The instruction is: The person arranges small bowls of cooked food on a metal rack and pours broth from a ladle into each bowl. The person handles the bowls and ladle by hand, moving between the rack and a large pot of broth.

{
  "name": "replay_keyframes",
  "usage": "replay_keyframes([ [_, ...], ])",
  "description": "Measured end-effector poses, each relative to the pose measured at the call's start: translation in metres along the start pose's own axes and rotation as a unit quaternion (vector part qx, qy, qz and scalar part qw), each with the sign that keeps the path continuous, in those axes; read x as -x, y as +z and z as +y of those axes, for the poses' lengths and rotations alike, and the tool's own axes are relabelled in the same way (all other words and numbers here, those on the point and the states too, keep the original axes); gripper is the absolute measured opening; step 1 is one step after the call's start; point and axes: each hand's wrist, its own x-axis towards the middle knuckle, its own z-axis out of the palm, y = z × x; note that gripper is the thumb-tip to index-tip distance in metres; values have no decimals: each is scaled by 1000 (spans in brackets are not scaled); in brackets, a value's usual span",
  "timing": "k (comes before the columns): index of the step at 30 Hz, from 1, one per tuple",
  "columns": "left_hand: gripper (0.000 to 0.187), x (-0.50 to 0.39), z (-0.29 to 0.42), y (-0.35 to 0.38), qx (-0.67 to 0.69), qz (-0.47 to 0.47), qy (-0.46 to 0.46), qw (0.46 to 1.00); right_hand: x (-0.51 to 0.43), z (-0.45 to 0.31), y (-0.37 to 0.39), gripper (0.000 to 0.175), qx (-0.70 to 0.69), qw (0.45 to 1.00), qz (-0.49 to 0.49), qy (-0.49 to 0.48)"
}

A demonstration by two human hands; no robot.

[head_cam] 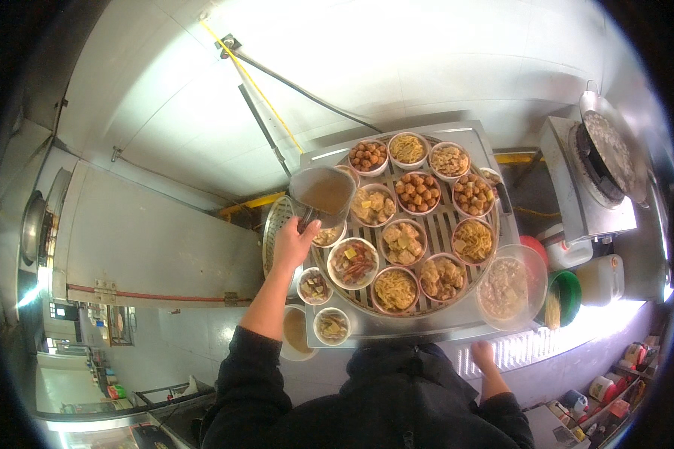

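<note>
My left hand [296,242] grips the handle of a pitcher of brown liquid [327,193], held over the left part of a round slatted steamer rack [370,224]. On the rack stand several bowls: fried balls [417,192], noodle-like strips [394,290], chunky pieces in sauce [403,241] and dark red sliced meat [353,262]. Smaller bowls [332,326] stand beside the rack at the lower left. My right hand [482,353] hangs beyond the counter's front edge, near a clear plastic tub of pale food [505,286]. Its fingers look curled, but whether it holds anything is not visible.
A wok [609,146] sits on a burner stand [590,185] at the right. Plastic jugs [601,279] and a green bucket [564,297] stand on the near right. A container of brown liquid [299,334] is at the counter's lower left corner. Hoses run along the wall.
</note>
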Motion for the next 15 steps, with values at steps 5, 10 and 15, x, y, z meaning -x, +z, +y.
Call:
replay_keyframes([
  [5, 46, -37, 6, 12, 12, 15, 25, 1000, 0, -7, -2, 39, -17, 1000, 15, -15],
  [10, 51, -80, 18, 27, -120, 19, 60, 991, 5, -10, -10, 40, -23, 999, 20, 13],
  [15, 49, -114, 28, 37, -207, 0, 36, 978, 8, 4, -10, 41, -42, 999, -3, 34],
])
